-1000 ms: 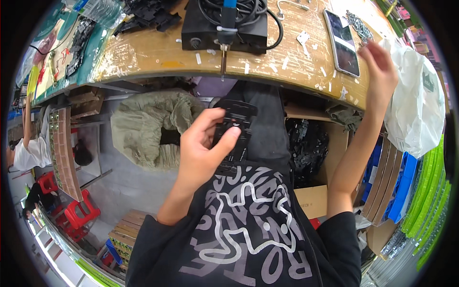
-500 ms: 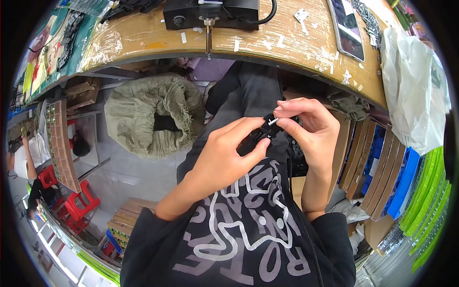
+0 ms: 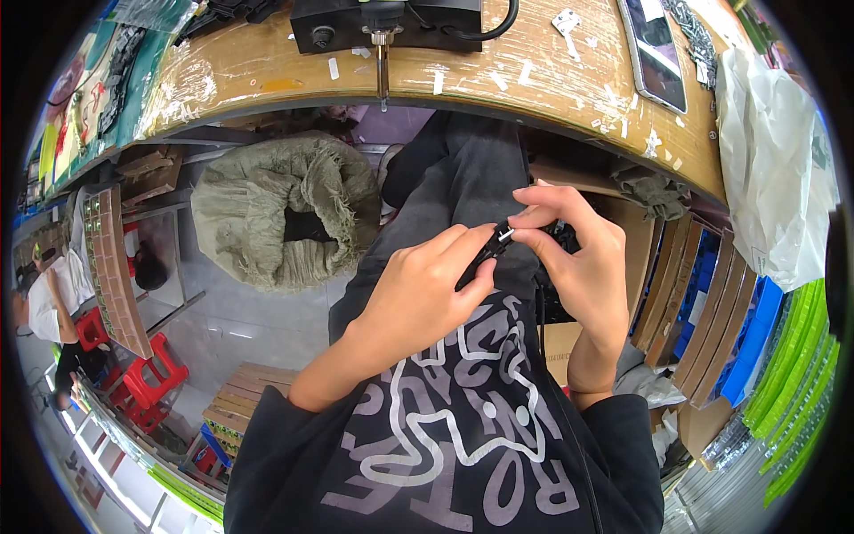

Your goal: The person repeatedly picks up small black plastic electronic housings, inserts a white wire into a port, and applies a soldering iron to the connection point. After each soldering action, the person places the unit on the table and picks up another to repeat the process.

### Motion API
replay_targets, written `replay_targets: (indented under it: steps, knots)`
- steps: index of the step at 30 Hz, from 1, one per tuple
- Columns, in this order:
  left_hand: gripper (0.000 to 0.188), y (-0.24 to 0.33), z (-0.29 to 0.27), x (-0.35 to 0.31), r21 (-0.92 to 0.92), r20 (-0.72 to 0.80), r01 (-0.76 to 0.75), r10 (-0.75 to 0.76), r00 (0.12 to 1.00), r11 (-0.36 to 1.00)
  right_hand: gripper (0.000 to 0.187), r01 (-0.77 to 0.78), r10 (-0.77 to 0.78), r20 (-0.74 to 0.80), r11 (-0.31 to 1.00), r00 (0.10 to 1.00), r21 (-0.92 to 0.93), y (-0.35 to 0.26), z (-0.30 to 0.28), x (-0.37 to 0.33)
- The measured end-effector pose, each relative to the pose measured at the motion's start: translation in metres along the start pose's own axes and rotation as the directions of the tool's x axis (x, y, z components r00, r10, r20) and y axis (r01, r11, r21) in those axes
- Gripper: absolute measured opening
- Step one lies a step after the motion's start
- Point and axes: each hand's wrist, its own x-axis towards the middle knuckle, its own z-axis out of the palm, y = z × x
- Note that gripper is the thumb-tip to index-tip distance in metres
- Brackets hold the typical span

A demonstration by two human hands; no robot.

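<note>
Above my lap, my left hand [image 3: 411,289] is closed around a small black plastic part [image 3: 485,254], thumb on the near side and fingers on the far side. A short silvery, pin-like piece [image 3: 504,233] shows at the part's upper right end. Thumb and index finger of my right hand [image 3: 583,258] pinch at that piece, fingertips pressed close to the black part. Much of the black part is covered by my left fingers, so its exact kind cannot be told.
Ahead stands a wooden workbench [image 3: 240,76] with a black box-shaped device [image 3: 427,31], whose metal rod [image 3: 382,76] overhangs the edge, and a phone [image 3: 654,58]. A greenish sack [image 3: 240,222] sits left of my legs. A white plastic bag [image 3: 769,169] hangs right; red stools [image 3: 151,374] stand left.
The black part has turned in my left hand and shows a narrower side. Less of the silvery piece sticks out, and my right fingertips have shifted slightly down. The view has shifted a little.
</note>
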Motion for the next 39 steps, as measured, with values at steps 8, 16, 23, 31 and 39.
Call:
replay_targets:
  steps: [8,16,23,31,39]
  knots:
    - [0.03,-0.007,-0.005,0.001,0.183,0.004,-0.154,0.156,0.988,0.971,0.027,0.123,-0.135,-0.129,0.988,0.982,-0.097,-0.001,0.014,-0.004]
    - [0.029,-0.007,-0.007,0.001,0.19,0.019,-0.179,0.179,0.984,0.965,0.021,0.1,-0.113,-0.187,0.992,0.976,-0.076,0.004,0.023,-0.011]
    - [0.022,-0.013,-0.011,0.008,-0.352,0.207,0.319,-0.259,0.944,0.88,0.011,0.016,-0.019,0.033,0.997,0.999,0.079,0.024,0.02,-0.002]
    - [0.031,-0.064,-0.006,0.011,-0.721,0.424,0.474,-0.218,0.879,0.505,0.009,0.041,-0.047,0.007,0.932,0.999,0.36,0.018,0.038,0.008]
    - [0.028,-0.08,-0.023,0.009,-0.838,0.456,0.468,0.111,0.883,-0.279,0.012,0.096,-0.127,0.024,0.849,0.992,0.52,0.018,0.063,0.036]
